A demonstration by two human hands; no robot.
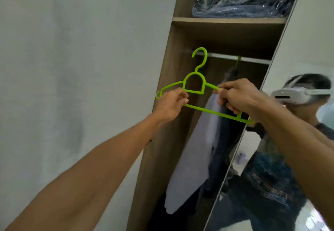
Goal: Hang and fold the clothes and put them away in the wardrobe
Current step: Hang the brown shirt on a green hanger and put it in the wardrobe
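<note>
Two pinches, left hand (169, 104) and right hand (238, 95), on green hanger (204, 110); shirt print (271, 189) blurred.

Lime-green plastic hanger (193, 91), empty, tilted, in front of open wardrobe (168, 68), pale garment (189, 158) hanging inside

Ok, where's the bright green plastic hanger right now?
Head view, centre: the bright green plastic hanger gripped by left hand and right hand before the wooden wardrobe, hook level with the metal rail.

I see free rail (215, 55) at the left, between the side panel (172, 59) and the hanging clothes (189, 158) (grey one in front). The shelf (227, 20) closes above, the mirror door (262, 176) at right.
</note>
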